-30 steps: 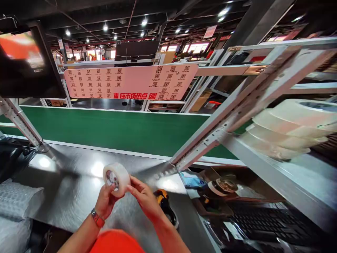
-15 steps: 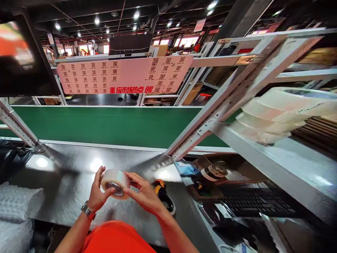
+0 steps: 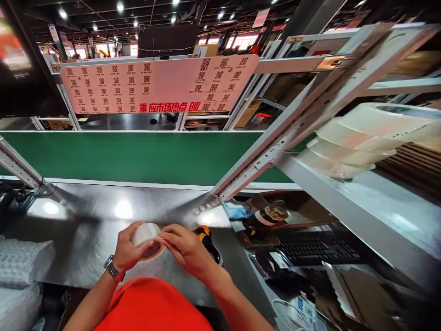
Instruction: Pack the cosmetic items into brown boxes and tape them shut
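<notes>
Above the surface (image 3: 93, 250), the left hand (image 3: 126, 250) clamps tape (image 3: 140, 234), likely steadying it while the right hand (image 3: 186, 248) pinches its edge.

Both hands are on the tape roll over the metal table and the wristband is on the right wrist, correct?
Wrong wrist: the head view shows the wristband on the left. The left hand and right hand are indeed on the tape roll over the metal table.

Tape roll (image 3: 142, 235) above surface (image 3: 86, 248); bubble wrap (image 3: 22, 262) near-left corner; belt (image 3: 120, 156) past far edge; probable tape dispenser (image 3: 208, 241) toward right edge.
</notes>
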A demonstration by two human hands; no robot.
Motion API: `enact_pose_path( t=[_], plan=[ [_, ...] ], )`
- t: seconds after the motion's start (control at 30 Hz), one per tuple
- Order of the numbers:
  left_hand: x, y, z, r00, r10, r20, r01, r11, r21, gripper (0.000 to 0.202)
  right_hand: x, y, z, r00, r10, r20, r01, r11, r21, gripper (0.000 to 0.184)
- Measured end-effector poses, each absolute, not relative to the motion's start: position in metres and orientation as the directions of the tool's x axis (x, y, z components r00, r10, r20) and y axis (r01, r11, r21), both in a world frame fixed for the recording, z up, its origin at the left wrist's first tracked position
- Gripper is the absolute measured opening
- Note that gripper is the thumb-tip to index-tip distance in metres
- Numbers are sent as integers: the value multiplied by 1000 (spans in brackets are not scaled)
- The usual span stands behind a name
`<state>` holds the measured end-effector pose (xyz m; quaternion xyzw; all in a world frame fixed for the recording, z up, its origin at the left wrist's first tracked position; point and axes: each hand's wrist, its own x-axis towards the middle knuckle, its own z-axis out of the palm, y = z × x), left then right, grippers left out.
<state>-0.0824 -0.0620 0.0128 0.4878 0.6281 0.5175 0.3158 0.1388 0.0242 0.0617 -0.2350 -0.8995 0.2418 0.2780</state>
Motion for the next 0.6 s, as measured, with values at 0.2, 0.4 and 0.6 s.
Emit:
enact_pose_path(
  t=[0.2,0.4,0.6],
  plan=[
    [-80,-68,17,-335,925,181,422,-25,906,52,130,25,70,-797,427,427,338,902,-271,34],
    [-76,-76,25,-281,924,260,525,-78,847,48,131,23,76,-842,348,413,281,935,-214,31],
    [-68,-80,27,-245,905,347,600,-140,787,45,135,26,70,-826,323,463,223,940,-258,30]
  ],
)
